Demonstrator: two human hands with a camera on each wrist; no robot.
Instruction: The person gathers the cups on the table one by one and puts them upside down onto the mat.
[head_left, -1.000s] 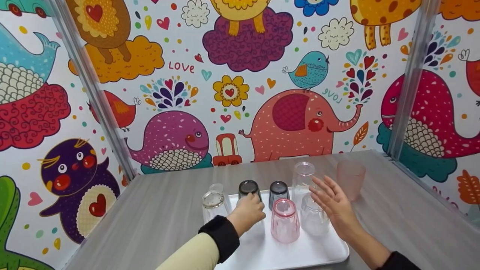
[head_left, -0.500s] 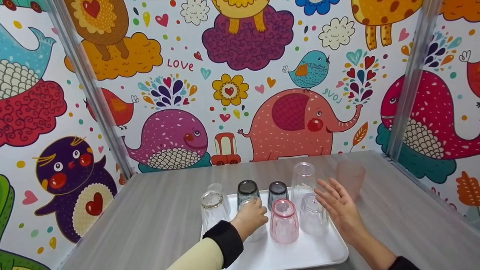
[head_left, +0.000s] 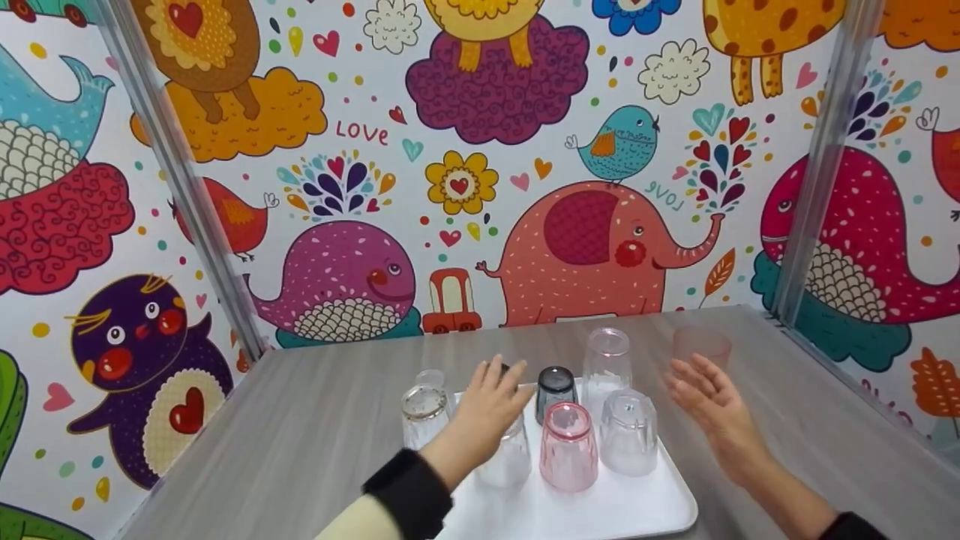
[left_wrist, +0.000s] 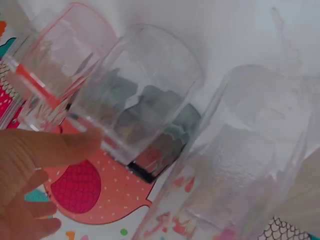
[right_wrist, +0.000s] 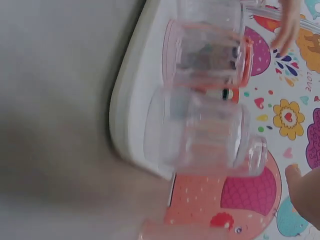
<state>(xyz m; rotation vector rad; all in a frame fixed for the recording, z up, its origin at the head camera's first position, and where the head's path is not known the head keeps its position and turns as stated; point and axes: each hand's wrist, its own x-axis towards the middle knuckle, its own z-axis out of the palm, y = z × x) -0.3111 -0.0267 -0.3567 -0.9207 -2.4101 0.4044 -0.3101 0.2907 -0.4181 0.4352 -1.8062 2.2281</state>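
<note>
A white tray on the grey table holds several upturned glasses. My left hand hovers with fingers stretched out over a clear glass in the tray's front row, holding nothing. In the left wrist view the thumb lies beside this clear glass. To its right stand a pink glass and another clear glass. My right hand is open, palm turned left, off the tray's right side, just before a frosted pink cup on the table.
A dark glass and a tall clear glass stand in the tray's back row; another dark one is mostly hidden by my left hand. Two clear glasses stand at the tray's left edge. Cartoon-printed walls close in the table on three sides.
My left hand let go of the clear glass on the tray and opened its fingers, rising a little. My right hand drew away to the right, off the tray.
</note>
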